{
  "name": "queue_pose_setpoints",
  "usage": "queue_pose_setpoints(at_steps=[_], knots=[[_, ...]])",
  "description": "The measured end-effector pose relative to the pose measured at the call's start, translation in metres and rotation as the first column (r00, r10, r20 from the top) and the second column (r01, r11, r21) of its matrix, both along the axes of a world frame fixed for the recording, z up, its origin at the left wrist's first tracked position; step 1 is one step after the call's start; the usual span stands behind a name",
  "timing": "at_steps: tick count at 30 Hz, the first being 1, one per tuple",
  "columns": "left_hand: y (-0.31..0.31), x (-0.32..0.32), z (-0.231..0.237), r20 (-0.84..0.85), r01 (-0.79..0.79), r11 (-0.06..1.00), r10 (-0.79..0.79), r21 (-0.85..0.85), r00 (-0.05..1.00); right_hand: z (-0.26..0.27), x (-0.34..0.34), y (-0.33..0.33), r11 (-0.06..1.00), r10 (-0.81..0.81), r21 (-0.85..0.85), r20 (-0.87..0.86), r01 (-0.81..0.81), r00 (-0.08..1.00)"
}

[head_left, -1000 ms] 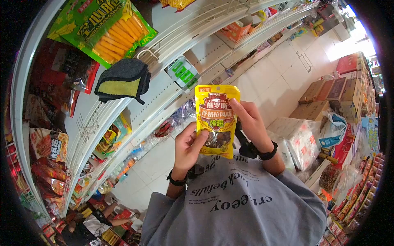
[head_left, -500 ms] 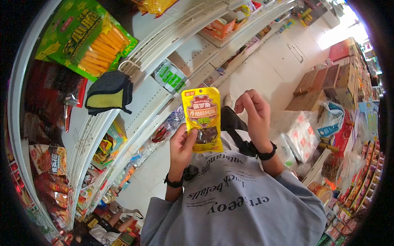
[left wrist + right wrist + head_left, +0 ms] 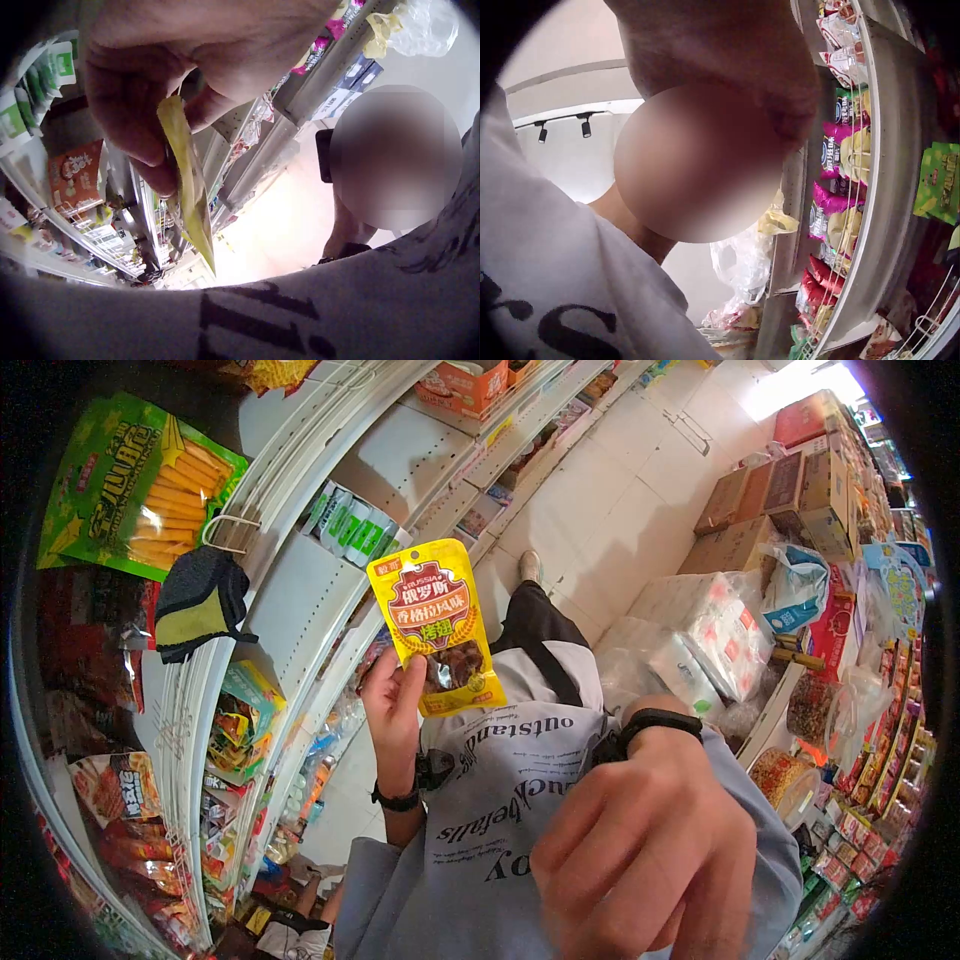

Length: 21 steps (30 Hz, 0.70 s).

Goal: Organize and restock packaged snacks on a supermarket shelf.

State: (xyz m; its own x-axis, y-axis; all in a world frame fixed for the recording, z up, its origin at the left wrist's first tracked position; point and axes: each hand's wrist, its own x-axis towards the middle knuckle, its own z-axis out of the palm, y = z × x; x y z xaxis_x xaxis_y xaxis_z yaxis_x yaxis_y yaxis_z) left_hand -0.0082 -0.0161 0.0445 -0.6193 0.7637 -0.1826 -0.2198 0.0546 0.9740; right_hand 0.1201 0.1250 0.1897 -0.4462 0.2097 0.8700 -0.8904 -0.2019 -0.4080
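My left hand (image 3: 390, 705) grips the lower left edge of a yellow snack packet (image 3: 432, 600), thumb across its front. Printed Chinese text, a red emblem and a window onto dark brown food face up in the head view. The left wrist view shows the same packet (image 3: 187, 172) edge-on, pinched between thumb and fingers of the left hand (image 3: 180, 52). Large and slightly blurred, my right hand (image 3: 645, 840) is raised close to the head camera with its fingers loosely bent and nothing seen in it. In the right wrist view this hand (image 3: 727, 45) overlaps a blurred area.
White wire-fronted shelves (image 3: 315, 580) run along the left, with a green snack bag (image 3: 140, 485) and a dark cloth (image 3: 200, 605) hanging from a hook. Cardboard boxes (image 3: 765, 500) and plastic-wrapped packs (image 3: 700, 640) stand right of the tiled floor (image 3: 600, 500).
My right hand has let go of the packet and come up toward the head camera. The left hand keeps hold of the packet, which now tilts and sits farther left in view.
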Motion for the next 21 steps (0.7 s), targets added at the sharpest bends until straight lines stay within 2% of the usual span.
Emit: queue_pose_setpoints(at_steps=[1,2,3,4,5,7,8,9,12,14,15,17,18,19,20,21], knots=[[-0.002,-0.001,-0.001,-0.005,0.008,1.000,-0.008,-0.006,1.000,-0.002,0.001,0.010,0.952,0.256,0.166,0.032,-0.258,0.966],[-0.003,-0.001,-0.001,-0.011,0.015,1.000,-0.015,-0.011,1.000,0.000,0.001,0.000,0.951,0.259,0.165,0.033,-0.260,0.965],[-0.003,0.000,-0.001,-0.010,0.010,1.000,-0.010,-0.010,1.000,0.002,0.002,-0.017,0.995,0.094,-0.025,-0.002,-0.094,0.996],[-0.002,0.001,0.000,0.010,0.006,1.000,-0.006,0.009,1.000,0.003,0.001,-0.027,0.974,-0.074,-0.214,-0.005,0.071,0.997],[-0.001,0.001,0.000,0.028,-0.001,1.000,0.000,0.029,1.000,0.002,0.002,-0.026,0.976,-0.064,-0.211,-0.009,0.061,0.998],[-0.003,-0.001,-0.004,0.017,-0.012,1.000,0.011,0.016,1.000,-0.004,0.010,-0.023,0.985,-0.173,-0.017,0.059,0.174,0.983],[-0.005,-0.001,-0.006,0.013,-0.006,1.000,0.006,-0.003,1.000,-0.010,0.015,-0.019,0.986,-0.161,-0.026,0.064,0.163,0.985],[-0.003,0.000,-0.003,0.041,-0.011,0.999,0.009,0.042,0.999,-0.021,0.019,-0.007,0.979,-0.202,0.021,0.198,0.202,0.959],[0.000,0.002,0.007,0.071,-0.023,0.997,0.017,0.072,0.997,-0.056,0.022,0.020,0.944,-0.330,0.211,0.542,0.255,0.773],[-0.001,0.001,0.007,0.064,-0.012,0.990,0.003,0.142,0.998,-0.075,0.013,0.014,0.865,-0.441,0.272,0.812,0.422,0.381],[0.000,0.003,0.010,0.094,-0.038,0.987,0.023,0.158,0.995,-0.085,0.009,0.011,0.868,-0.442,0.279,0.810,0.410,0.385],[0.000,0.004,0.014,0.127,-0.073,0.982,0.052,0.173,0.991,-0.101,0.005,0.005,0.834,-0.466,0.328,0.849,0.443,0.248],[0.000,0.005,0.014,0.123,-0.066,0.981,0.044,0.180,0.991,-0.105,0.006,0.006,0.838,-0.463,0.328,0.850,0.436,0.251],[0.000,0.005,0.014,0.118,-0.056,0.981,0.034,0.187,0.992,-0.108,0.009,0.007,0.941,-0.293,0.237,0.927,0.241,0.233],[0.000,0.005,0.014,0.119,-0.059,0.980,0.037,0.188,0.992,-0.109,0.011,0.008,0.992,-0.123,0.117,0.977,0.044,0.176],[-0.001,0.006,0.012,0.136,-0.066,0.981,0.041,0.185,0.990,-0.107,0.009,0.006,1.000,0.016,-0.018,0.990,0.015,0.137]])
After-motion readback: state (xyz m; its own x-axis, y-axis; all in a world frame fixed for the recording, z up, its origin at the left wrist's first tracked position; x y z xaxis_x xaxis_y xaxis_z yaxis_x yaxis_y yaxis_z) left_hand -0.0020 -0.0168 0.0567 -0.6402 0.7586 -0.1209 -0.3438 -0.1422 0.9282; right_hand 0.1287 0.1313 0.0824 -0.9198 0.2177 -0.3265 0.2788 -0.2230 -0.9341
